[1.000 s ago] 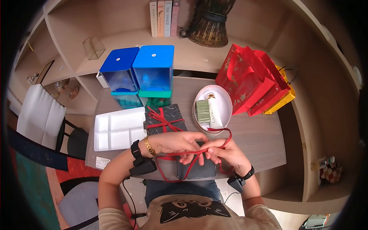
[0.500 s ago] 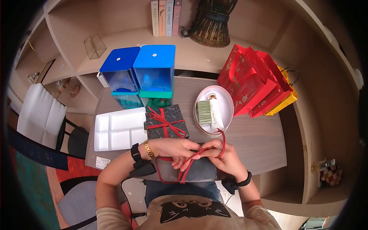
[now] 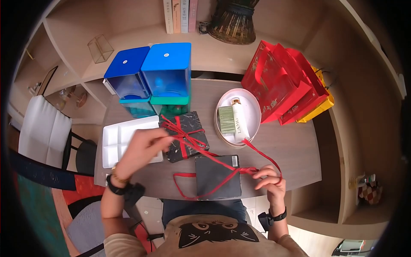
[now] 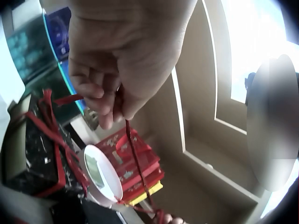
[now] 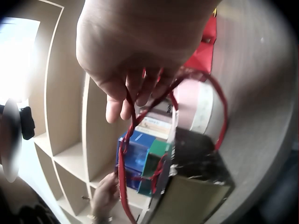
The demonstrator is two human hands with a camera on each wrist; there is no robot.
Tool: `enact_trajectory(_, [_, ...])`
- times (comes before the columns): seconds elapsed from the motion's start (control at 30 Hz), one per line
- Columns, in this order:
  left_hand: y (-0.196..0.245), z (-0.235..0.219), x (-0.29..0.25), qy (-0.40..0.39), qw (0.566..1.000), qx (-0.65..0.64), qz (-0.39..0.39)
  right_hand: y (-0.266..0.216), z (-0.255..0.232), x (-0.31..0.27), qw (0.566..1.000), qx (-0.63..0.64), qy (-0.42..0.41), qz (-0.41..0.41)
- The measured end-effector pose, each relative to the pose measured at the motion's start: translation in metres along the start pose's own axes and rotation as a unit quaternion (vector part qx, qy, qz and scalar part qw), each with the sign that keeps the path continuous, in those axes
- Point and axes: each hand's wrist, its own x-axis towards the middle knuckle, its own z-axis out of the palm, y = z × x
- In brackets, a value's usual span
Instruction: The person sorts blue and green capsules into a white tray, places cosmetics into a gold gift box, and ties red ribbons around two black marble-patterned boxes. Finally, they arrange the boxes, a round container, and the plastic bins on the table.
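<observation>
Hands (image 3: pixel 269 177) pulled apart, ribbon (image 3: pixel 222 160) stretched taut

Bright daylight, fisheye edges, window glare

A grey wood-grain bench (image 3: pixel 291 150) stands against a light beige wooden shelf unit (image 3: pixel 222 55) with open compartments. On the shelf stand some upright books (image 3: pixel 180 16) and a dark woven basket (image 3: pixel 233 23). At left is a white chair (image 3: pixel 43 132). Bright daylight comes from a window (image 4: pixel 261 42).
</observation>
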Motion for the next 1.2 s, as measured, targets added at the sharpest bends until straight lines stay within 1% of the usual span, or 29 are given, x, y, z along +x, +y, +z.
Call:
enact_trajectory(0.03, [0.000, -0.015, -0.011, -0.003, 1.000, 0.002, -0.016, 0.001, -0.008, -0.008, 0.999, -0.013, 0.047, 0.016])
enact_trajectory(0.07, [-0.001, -0.027, -0.024, -0.008, 0.999, 0.001, -0.040, 0.006, -0.021, -0.017, 0.996, -0.041, 0.078, 0.013])
enact_trajectory(0.1, [-0.003, -0.038, -0.037, -0.012, 0.998, 0.001, -0.064, 0.008, -0.027, -0.025, 0.992, 0.012, 0.121, 0.019])
enact_trajectory(0.17, [-0.004, -0.053, -0.062, 0.047, 0.991, 0.008, -0.125, 0.016, -0.047, -0.037, 0.984, 0.091, 0.150, 0.026])
enact_trajectory(0.27, [-0.038, -0.070, -0.102, 0.094, 0.981, -0.018, -0.169, 0.023, -0.066, -0.047, 0.969, 0.117, 0.211, 0.055])
enact_trajectory(0.37, [-0.056, -0.070, -0.136, 0.141, 0.963, -0.045, -0.225, 0.023, -0.075, -0.048, 0.963, 0.154, 0.212, 0.054])
enact_trajectory(0.4, [-0.063, -0.069, -0.145, 0.148, 0.960, -0.042, -0.234, 0.027, -0.078, -0.048, 0.962, 0.169, 0.208, 0.042])
enact_trajectory(0.5, [-0.076, -0.058, -0.157, 0.203, 0.941, 0.064, -0.261, 0.024, -0.077, -0.050, 0.947, 0.174, 0.237, 0.129])
enact_trajectory(0.57, [-0.078, -0.045, -0.153, 0.233, 0.941, 0.116, -0.217, 0.016, -0.067, -0.048, 0.942, 0.046, 0.207, 0.259])
enact_trajectory(0.6, [-0.073, -0.037, -0.147, 0.244, 0.939, 0.137, -0.199, 0.014, -0.066, -0.053, 0.928, -0.014, 0.185, 0.323])
enact_trajectory(0.63, [-0.068, -0.029, -0.141, 0.255, 0.937, 0.156, -0.180, 0.009, -0.062, -0.054, 0.906, -0.074, 0.162, 0.384])
enact_trajectory(0.67, [-0.062, -0.022, -0.134, 0.231, 0.945, 0.154, -0.175, -0.001, -0.055, -0.054, 0.865, -0.197, 0.134, 0.442])
enact_trajectory(0.7, [-0.051, -0.013, -0.126, 0.201, 0.955, 0.151, -0.160, -0.007, -0.049, -0.055, 0.850, -0.288, 0.114, 0.426])
enact_trajectory(0.77, [-0.027, 0.009, -0.103, 0.114, 0.970, 0.212, -0.026, -0.017, -0.039, -0.057, 0.799, -0.460, 0.070, 0.382])
enact_trajectory(0.8, [-0.025, 0.020, -0.094, 0.082, 0.973, 0.213, 0.021, -0.026, -0.033, -0.054, 0.809, -0.443, 0.073, 0.380])
enact_trajectory(0.87, [-0.033, 0.042, -0.075, 0.019, 0.969, 0.215, 0.119, -0.031, -0.015, -0.049, 0.871, -0.410, 0.106, 0.250])
enact_trajectory(0.9, [-0.034, 0.050, -0.070, -0.004, 0.971, 0.213, 0.108, -0.032, -0.006, -0.045, 0.894, -0.390, 0.122, 0.181])
enact_trajectory(0.93, [-0.035, 0.056, -0.065, -0.027, 0.972, 0.211, 0.096, -0.032, 0.002, -0.039, 0.927, -0.340, 0.081, 0.138])
enact_trajectory(0.97, [-0.038, 0.061, -0.061, -0.052, 0.973, 0.208, 0.085, -0.031, 0.013, -0.031, 0.924, -0.368, 0.044, 0.090])
enact_trajectory(1.0, [-0.047, 0.063, -0.060, -0.085, 0.964, 0.237, 0.085, -0.030, 0.023, -0.024, 0.918, -0.395, 0.007, 0.041])
enact_trajectory(1.1, [-0.041, 0.062, -0.056, -0.134, 0.952, 0.267, 0.070, -0.009, 0.044, -0.019, 0.952, -0.295, -0.043, 0.076])
enact_trajectory(1.13, [-0.033, 0.059, -0.055, -0.140, 0.948, 0.274, 0.076, -0.007, 0.049, -0.017, 0.955, -0.289, -0.022, 0.059])
enact_trajectory(1.2, [-0.012, 0.052, -0.049, -0.154, 0.942, 0.287, 0.082, -0.011, 0.045, -0.016, 0.963, -0.221, -0.007, 0.155])
